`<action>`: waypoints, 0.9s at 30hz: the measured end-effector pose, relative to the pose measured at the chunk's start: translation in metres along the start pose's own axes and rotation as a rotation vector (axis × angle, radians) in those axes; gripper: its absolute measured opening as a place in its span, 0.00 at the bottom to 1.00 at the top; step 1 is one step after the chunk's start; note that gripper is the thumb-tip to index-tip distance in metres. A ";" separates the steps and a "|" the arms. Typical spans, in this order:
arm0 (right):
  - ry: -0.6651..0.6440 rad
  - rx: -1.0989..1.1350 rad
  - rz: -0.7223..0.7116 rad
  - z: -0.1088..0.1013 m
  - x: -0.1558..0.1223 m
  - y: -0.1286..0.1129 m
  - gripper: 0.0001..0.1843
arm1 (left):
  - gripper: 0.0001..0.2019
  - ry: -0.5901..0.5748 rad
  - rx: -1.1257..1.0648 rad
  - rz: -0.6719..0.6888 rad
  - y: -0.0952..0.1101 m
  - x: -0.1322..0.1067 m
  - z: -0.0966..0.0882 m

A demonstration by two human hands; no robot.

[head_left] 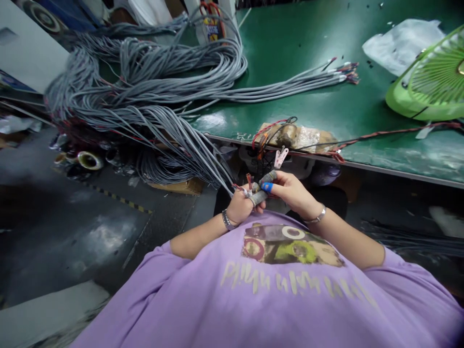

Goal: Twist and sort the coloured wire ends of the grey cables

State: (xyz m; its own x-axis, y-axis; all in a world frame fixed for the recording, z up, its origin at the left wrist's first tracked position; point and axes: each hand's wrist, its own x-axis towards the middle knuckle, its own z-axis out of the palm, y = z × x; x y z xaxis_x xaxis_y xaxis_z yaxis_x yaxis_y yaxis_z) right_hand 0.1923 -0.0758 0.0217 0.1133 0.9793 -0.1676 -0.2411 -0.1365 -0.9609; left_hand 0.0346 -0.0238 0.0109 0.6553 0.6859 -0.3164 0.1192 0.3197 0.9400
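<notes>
On the head view, my left hand is clenched round the ends of gray cables that drape off the green bench. My right hand meets it, its exact hold unclear. The cables look springy, their weight dragging; the coloured cores seem soft, bendable: best grip just behind them.

The lone camera sits on that person's head, facing forward and down: purple shirt nearest, left hand and right hand close, green table farther off.
</notes>
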 end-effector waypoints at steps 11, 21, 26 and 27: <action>0.115 -0.156 -0.161 0.006 -0.003 0.010 0.12 | 0.18 -0.005 0.012 -0.016 0.002 0.001 0.000; 0.100 -0.095 -0.116 0.008 -0.004 0.010 0.16 | 0.19 -0.015 0.022 -0.023 0.001 0.001 0.000; 0.039 -0.081 -0.104 0.005 -0.002 0.010 0.15 | 0.19 -0.020 0.029 -0.042 0.001 0.000 0.000; 0.049 -0.085 -0.102 0.005 -0.002 0.011 0.14 | 0.18 -0.021 0.030 -0.043 0.001 0.000 0.000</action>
State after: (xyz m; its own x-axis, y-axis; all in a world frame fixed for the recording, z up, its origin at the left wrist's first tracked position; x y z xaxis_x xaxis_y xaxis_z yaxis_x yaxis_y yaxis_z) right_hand 0.1849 -0.0787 0.0130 0.1808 0.9805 -0.0765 -0.1440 -0.0506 -0.9883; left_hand 0.0345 -0.0235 0.0119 0.6648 0.6579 -0.3539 0.1699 0.3282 0.9292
